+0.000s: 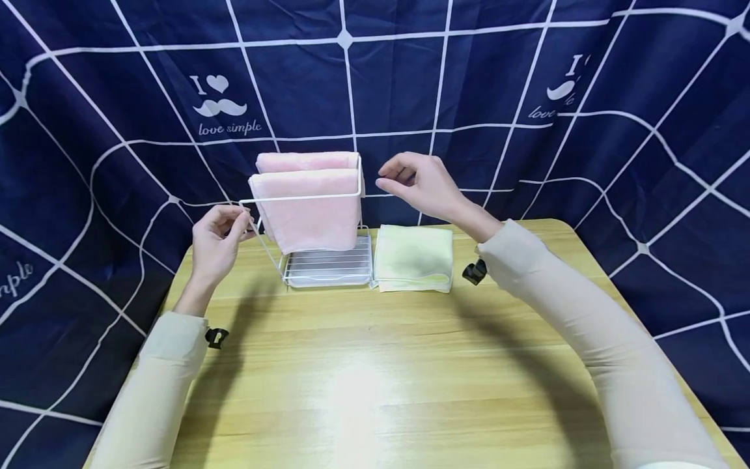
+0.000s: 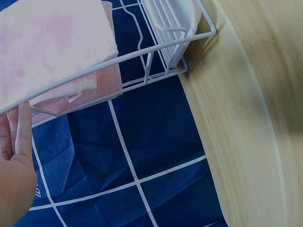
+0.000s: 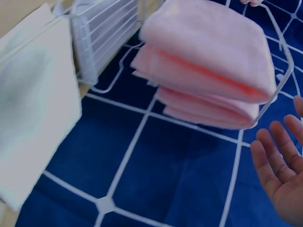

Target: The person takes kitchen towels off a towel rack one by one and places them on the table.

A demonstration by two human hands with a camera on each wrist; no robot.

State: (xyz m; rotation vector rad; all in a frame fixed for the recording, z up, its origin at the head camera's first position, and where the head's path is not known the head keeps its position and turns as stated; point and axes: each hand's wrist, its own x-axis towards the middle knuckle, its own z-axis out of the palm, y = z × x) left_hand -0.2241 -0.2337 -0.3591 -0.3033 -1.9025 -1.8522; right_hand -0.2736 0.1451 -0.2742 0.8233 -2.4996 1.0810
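A white wire rack (image 1: 305, 197) stands at the back of the table, with two folded pink towels (image 1: 310, 215) draped over its upper bars. My left hand (image 1: 219, 238) holds the rack's upper left corner between thumb and fingers; in the left wrist view its fingers (image 2: 22, 130) meet the white bar, the thumb hidden. To the right of the towels, my right hand (image 1: 424, 185) is in the air, fingers loosely bent and holding nothing. The right wrist view shows this hand (image 3: 284, 175) apart from the rack's end. Beside the rack's base is a folded pale green towel (image 1: 414, 257).
A slatted tray (image 1: 328, 264) forms the rack's base. The wooden table (image 1: 363, 352) reaches toward me, with a bright glare on it. A dark blue curtain (image 1: 392, 78) with white lines hangs close behind and along both sides.
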